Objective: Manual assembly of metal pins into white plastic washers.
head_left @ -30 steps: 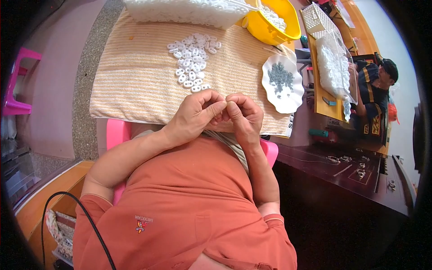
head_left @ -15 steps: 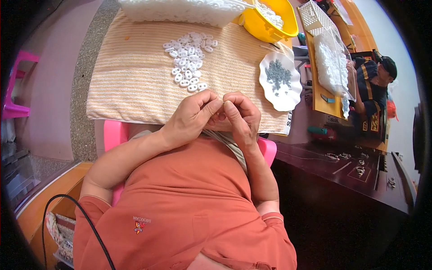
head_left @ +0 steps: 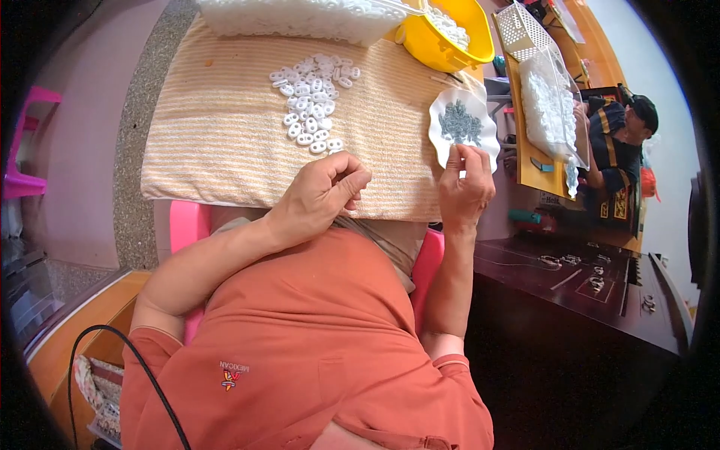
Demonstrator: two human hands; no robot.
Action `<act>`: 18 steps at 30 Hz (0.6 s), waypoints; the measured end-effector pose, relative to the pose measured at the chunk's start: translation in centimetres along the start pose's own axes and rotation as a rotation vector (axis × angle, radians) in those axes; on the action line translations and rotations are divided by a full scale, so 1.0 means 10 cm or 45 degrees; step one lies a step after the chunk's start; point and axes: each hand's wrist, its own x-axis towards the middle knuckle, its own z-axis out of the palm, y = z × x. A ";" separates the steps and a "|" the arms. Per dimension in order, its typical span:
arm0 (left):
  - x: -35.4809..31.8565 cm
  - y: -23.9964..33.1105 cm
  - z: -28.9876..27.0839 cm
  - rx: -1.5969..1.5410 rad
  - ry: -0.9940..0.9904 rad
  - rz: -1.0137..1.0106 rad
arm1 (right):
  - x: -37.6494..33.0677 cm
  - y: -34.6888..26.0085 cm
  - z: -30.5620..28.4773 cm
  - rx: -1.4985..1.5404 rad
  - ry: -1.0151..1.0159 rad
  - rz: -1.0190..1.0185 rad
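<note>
My left hand point(head_left: 322, 191) hovers over the near edge of a striped beige cloth point(head_left: 225, 135). Its fingers are curled tight, and whatever is inside them is hidden. Just beyond its knuckles lies a pile of small white rings point(head_left: 313, 101). My right hand point(head_left: 465, 187) reaches to the near rim of a white scalloped plate point(head_left: 439, 139) that holds a heap of tiny grey parts point(head_left: 459, 124). Its fingertips are pinched together at the rim, and I cannot make out anything between them.
A clear tub of white pieces point(head_left: 300, 19) and a yellow bowl point(head_left: 450, 45) stand at the cloth's far edge. To the right are a white basket point(head_left: 525, 30), a bag of white pieces point(head_left: 551, 105) and another person point(head_left: 619, 150). A dark wooden surface point(head_left: 585, 300) lies to my right.
My hands were pressed together over the cloth's near edge. They have separated: the right hand moved right and forward to the plate, while the left stayed curled where it was.
</note>
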 end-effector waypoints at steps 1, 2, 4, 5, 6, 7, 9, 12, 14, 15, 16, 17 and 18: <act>0.00 0.01 0.01 -0.007 0.000 -0.005 | 0.01 0.06 -0.02 -0.186 0.012 -0.095; 0.00 0.01 0.01 -0.014 0.001 -0.011 | 0.01 0.07 -0.04 -0.228 -0.033 -0.066; 0.00 0.01 0.01 -0.012 -0.001 -0.012 | 0.03 0.07 -0.07 -0.274 -0.095 -0.078; 0.00 0.01 0.01 -0.011 -0.003 -0.012 | 0.05 0.07 -0.08 -0.319 -0.157 -0.091; 0.00 0.01 0.01 -0.012 -0.005 -0.011 | 0.05 0.07 -0.09 -0.321 -0.156 -0.090; -0.01 0.01 0.01 -0.014 0.004 -0.008 | 0.05 0.07 -0.09 -0.202 -0.148 -0.150; -0.01 0.02 0.03 -0.019 0.008 -0.006 | 0.03 -0.01 -0.09 0.176 -0.178 -0.124; -0.02 0.05 0.03 -0.066 0.017 -0.009 | -0.05 -0.29 -0.06 0.777 -0.346 -0.086; -0.02 0.02 0.02 -0.144 0.005 -0.002 | -0.10 -0.46 -0.05 1.040 -0.525 -0.064; -0.01 0.02 0.02 -0.144 0.001 0.000 | -0.12 -0.53 -0.03 1.052 -0.533 -0.085; 0.00 0.02 0.01 -0.147 -0.008 0.016 | -0.14 -0.59 0.00 1.064 -0.542 -0.106; 0.00 0.01 0.01 -0.149 -0.015 0.032 | -0.18 -0.61 0.05 1.046 -0.511 -0.132; 0.01 0.00 0.00 -0.149 -0.016 0.032 | -0.21 -0.61 0.08 1.046 -0.510 -0.131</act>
